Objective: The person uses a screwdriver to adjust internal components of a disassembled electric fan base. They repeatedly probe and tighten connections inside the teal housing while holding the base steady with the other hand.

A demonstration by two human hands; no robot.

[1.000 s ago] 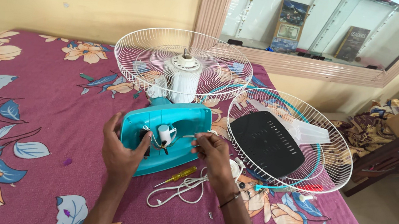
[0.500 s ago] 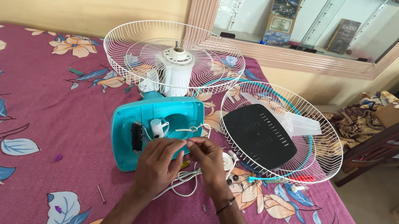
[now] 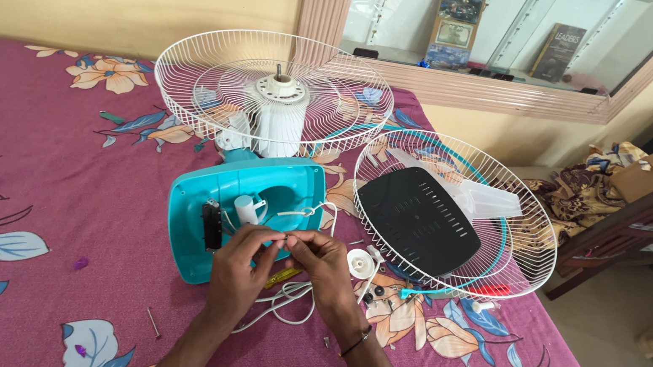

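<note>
Bedding fills most of the frame: a maroon bedspread (image 3: pixel 44 195) printed with blue leaves and orange flowers, soft and a little creased. On it, at upper centre, a round white wire fan guard (image 3: pixel 188 75) stands around a white motor housing (image 3: pixel 279 117) with a short shaft on top. Right of centre a second wire guard (image 3: pixel 524 228) lies flat with a teal rim, and inside it rest a black slotted plastic cover (image 3: pixel 419 218) and clear fan blades (image 3: pixel 482 199). Below the motor, at centre, sits the teal fan base (image 3: pixel 198 217), a smooth rounded plastic shell lying open side up, with a black switch block and a small white part inside.

Both hands meet at the lower right edge of that base. The left hand (image 3: pixel 240 269) is curled narrow, fingertips pinched together on something small near the base's edge; what it pinches is too small to tell. The right hand (image 3: pixel 323 267), with a dark band at the wrist, is also closed to a pinch, fingertips touching the left's. A white cord (image 3: pixel 284 305) loops on the bedspread just beneath the hands, and a yellow-handled screwdriver (image 3: pixel 282 277) lies between them, partly hidden. A small white round cap (image 3: pixel 362 263) sits just right of the right hand. A loose screw (image 3: pixel 154 322) lies at lower left.
</note>
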